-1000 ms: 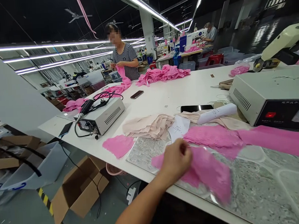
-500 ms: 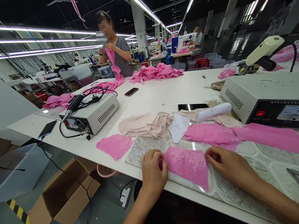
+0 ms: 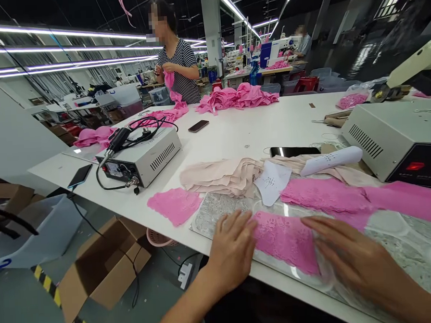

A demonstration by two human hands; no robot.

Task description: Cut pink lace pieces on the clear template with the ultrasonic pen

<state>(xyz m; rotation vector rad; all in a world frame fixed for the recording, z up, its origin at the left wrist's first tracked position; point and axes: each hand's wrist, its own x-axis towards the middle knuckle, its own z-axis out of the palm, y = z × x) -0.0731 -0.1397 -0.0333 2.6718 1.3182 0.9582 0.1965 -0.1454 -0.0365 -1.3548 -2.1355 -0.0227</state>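
Observation:
A pink lace fabric piece [image 3: 286, 242] lies flat on the grey marbled board [image 3: 218, 209] between my hands. My left hand [image 3: 234, 247] rests at its left edge, fingers stretched out. At its right edge my right hand [image 3: 354, 255] is open, fingers extended and touching the corner, a little blurred. Beyond the lace lie a stack of pink lace pieces [image 3: 322, 197], a white template with small holes [image 3: 272, 181] and a pile of beige fabric pieces [image 3: 219, 175]. Another pink piece [image 3: 175, 205] sits to the left, partly off the board.
A grey machine box with a handheld tool [image 3: 146, 160] stands at left, a larger control box [image 3: 405, 132] at right. Phones [image 3: 198, 126] lie on the white table. Below are a cardboard box [image 3: 101, 264] and a plastic bin [image 3: 49, 237]. Across the table, a person [image 3: 179, 62] handles pink fabric.
Both hands have gone from pinching the lace piece's edges to lying open beside it, fingers straightened. The view has turned slightly left; the lace stays on the board.

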